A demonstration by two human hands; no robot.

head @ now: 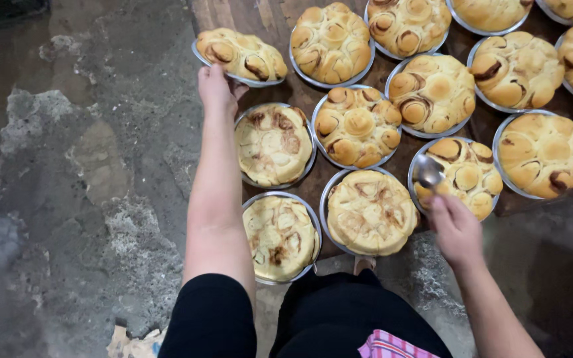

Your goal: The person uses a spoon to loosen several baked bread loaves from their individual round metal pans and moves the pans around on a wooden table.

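My left hand (217, 86) reaches forward and grips the near rim of a round metal pan (240, 77) filled with golden baked rolls, at the far left of the group. My right hand (455, 229) holds a metal spoon (427, 171), its bowl resting over the near edge of another pan of rolls (462, 174). Between my arms sit three pans whose bread looks flat and pale, turned bottom up (273, 144), (281, 235), (371, 211).
Several more round pans of swirled brown rolls (432, 91) crowd a dark wooden board (266, 20) toward the upper right. Rough grey concrete floor (81, 172) lies to the left. My dark trousers (339, 318) and a striped pink cloth (392, 346) fill the bottom edge.
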